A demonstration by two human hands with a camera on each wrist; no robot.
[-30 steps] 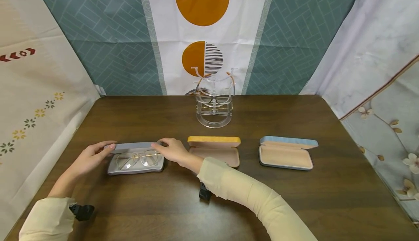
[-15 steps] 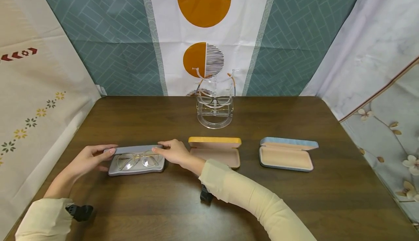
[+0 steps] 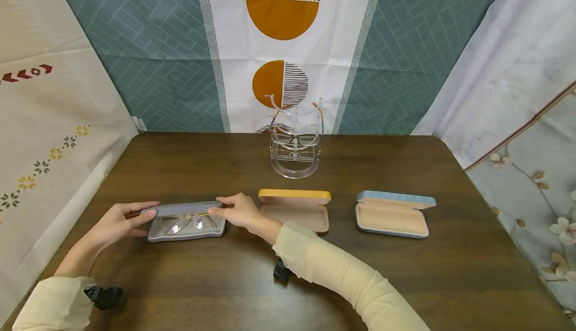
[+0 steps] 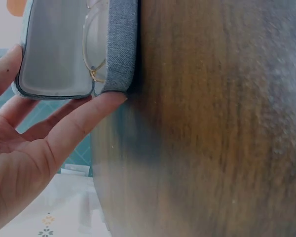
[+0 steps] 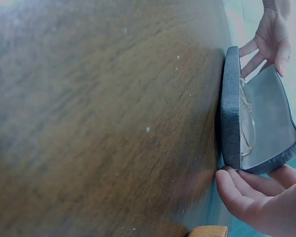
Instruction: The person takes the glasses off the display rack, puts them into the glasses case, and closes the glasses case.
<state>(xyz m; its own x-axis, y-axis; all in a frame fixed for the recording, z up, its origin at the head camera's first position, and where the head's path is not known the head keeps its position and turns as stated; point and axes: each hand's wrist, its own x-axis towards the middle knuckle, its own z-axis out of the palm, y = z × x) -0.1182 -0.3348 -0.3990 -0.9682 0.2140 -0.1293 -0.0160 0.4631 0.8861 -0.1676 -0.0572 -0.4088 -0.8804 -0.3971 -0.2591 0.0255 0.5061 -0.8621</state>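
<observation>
A grey eyeglass case (image 3: pixel 186 236) lies at the left of the table, its lid (image 3: pixel 180 208) tilted partway down over a pair of thin gold-rimmed glasses (image 3: pixel 193 215). My left hand (image 3: pixel 118 223) holds the case's left end, thumb on the lid's edge. In the left wrist view, one of its fingers (image 4: pixel 89 116) reaches the corner of the denim-textured base. At the other end my right hand (image 3: pixel 243 212) holds the lid between thumb and fingers. The right wrist view shows fingertips (image 5: pixel 229 185) at the end of the base.
A yellow open case (image 3: pixel 294 194) and a blue open case (image 3: pixel 396 198) stand to the right, both with pale linings. Behind them is a clear acrylic stand (image 3: pixel 294 171) carrying glasses. My right forearm crosses in front of the yellow case.
The lid of the grey case has swung forward and down, covering more of the glasses. Both hands have come slightly lower with it.
</observation>
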